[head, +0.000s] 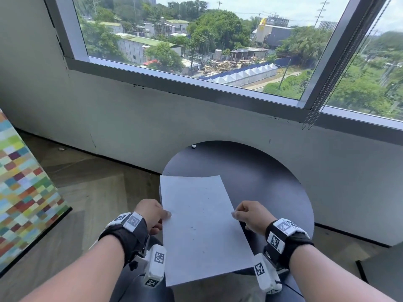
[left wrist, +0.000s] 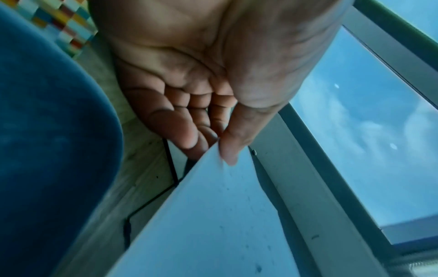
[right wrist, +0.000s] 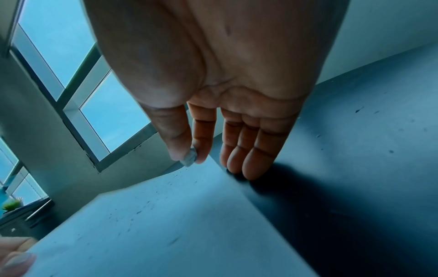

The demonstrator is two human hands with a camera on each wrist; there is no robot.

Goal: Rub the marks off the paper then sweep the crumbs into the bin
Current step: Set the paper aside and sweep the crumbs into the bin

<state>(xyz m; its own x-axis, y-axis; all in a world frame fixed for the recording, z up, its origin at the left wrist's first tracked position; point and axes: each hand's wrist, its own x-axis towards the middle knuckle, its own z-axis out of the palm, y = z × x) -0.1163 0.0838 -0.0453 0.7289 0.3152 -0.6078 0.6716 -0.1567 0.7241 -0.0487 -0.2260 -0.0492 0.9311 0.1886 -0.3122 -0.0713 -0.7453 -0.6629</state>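
Both hands, left (head: 152,214) and right (head: 250,216), pinched the paper (head: 200,225) by its side edges; light and floppy, it likely needed level carrying.

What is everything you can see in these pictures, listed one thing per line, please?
paper: one, white, flecked with dark crumbs, over the near left edge of the table, pinched at both side edges
table: one, round, black, by the wall
small white object: one, at the table's far edge; too small to identify
window: one, grey frame, above the wall
bead cord: one, metal, hanging at the window's right
chequered panel: one, multicoloured, at left
blue seat: one, beside the left hand
left hand: pinches the paper's left edge
right hand: pinches the paper's right edge
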